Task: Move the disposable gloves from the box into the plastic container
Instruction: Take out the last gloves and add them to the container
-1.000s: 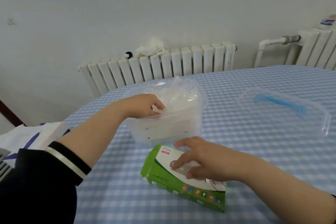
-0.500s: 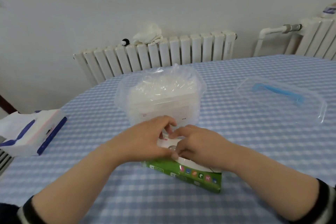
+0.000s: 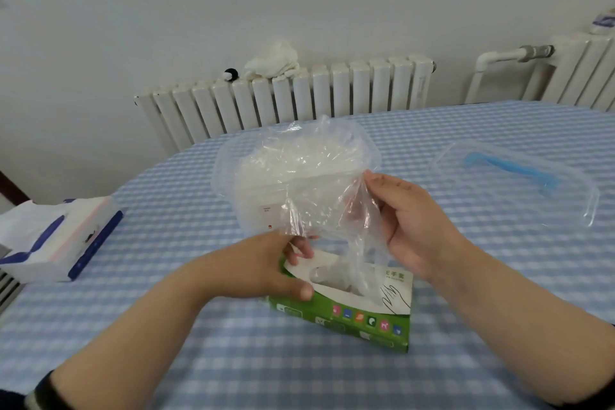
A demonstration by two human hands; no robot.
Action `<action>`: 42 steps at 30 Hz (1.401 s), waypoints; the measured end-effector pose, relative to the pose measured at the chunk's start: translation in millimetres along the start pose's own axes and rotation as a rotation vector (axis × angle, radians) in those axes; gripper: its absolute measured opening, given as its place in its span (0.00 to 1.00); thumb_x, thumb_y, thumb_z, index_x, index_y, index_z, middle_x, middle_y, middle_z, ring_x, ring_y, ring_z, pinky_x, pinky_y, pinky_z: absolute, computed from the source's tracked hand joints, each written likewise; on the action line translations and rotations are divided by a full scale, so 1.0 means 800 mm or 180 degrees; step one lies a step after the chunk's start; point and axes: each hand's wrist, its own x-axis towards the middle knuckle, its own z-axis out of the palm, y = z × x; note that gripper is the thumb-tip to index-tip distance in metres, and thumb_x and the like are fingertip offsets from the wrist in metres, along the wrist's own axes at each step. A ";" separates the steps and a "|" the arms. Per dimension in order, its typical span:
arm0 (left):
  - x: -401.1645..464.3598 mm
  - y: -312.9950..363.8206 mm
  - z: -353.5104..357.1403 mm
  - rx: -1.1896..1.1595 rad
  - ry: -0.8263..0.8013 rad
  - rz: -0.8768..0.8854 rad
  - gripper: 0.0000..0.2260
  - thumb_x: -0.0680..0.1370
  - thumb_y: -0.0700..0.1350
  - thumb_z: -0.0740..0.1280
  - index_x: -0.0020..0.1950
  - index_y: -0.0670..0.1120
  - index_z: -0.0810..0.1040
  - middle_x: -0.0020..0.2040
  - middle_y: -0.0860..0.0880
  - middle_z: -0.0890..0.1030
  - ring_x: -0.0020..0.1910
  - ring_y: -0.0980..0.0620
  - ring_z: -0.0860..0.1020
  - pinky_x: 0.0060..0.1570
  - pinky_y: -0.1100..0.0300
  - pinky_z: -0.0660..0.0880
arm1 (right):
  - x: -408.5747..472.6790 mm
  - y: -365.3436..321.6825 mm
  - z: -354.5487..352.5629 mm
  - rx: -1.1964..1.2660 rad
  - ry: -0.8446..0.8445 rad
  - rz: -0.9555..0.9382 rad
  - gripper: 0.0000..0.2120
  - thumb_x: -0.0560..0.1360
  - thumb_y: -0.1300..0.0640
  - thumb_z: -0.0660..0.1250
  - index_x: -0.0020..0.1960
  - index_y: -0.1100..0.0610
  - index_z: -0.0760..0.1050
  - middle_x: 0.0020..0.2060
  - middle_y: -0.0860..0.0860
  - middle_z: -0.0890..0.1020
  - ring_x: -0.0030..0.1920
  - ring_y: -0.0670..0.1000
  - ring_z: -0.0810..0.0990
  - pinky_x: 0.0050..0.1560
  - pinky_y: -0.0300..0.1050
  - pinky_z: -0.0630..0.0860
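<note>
A table [image 3: 499, 276] with a blue and white checked cloth holds everything. A green glove box [image 3: 352, 316] lies on it at the front. Just behind the box stands a clear tub [image 3: 259, 196] full of thin gloves. A clear lid [image 3: 519, 183] with a blue handle lies off to the right. A tissue pack [image 3: 56, 240] sits at the left edge.

one camera is sitting on the person's head, looking forward and down toward 12 o'clock, close above the table [image 3: 466, 276].
</note>
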 end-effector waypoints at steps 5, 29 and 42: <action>-0.017 0.022 -0.020 -0.1263 0.0528 0.0747 0.42 0.62 0.69 0.74 0.71 0.54 0.67 0.64 0.54 0.78 0.63 0.53 0.78 0.58 0.58 0.77 | -0.001 0.001 0.003 -0.0028 0.0015 0.0099 0.08 0.79 0.60 0.63 0.50 0.63 0.79 0.33 0.55 0.82 0.31 0.49 0.79 0.33 0.41 0.79; 0.051 0.060 -0.124 -0.0478 0.2311 0.0223 0.19 0.82 0.37 0.58 0.63 0.57 0.78 0.30 0.62 0.77 0.25 0.63 0.69 0.31 0.70 0.69 | 0.016 -0.036 -0.029 -0.1890 0.0885 -0.1314 0.13 0.76 0.65 0.68 0.54 0.48 0.75 0.40 0.45 0.81 0.36 0.47 0.76 0.33 0.41 0.71; 0.099 0.004 -0.123 0.1380 0.1451 -0.1033 0.32 0.75 0.53 0.72 0.76 0.48 0.64 0.75 0.46 0.61 0.72 0.45 0.62 0.68 0.52 0.63 | 0.009 -0.017 -0.023 -0.3608 -0.0624 -0.0436 0.04 0.74 0.53 0.72 0.47 0.46 0.78 0.40 0.43 0.80 0.35 0.39 0.75 0.38 0.33 0.73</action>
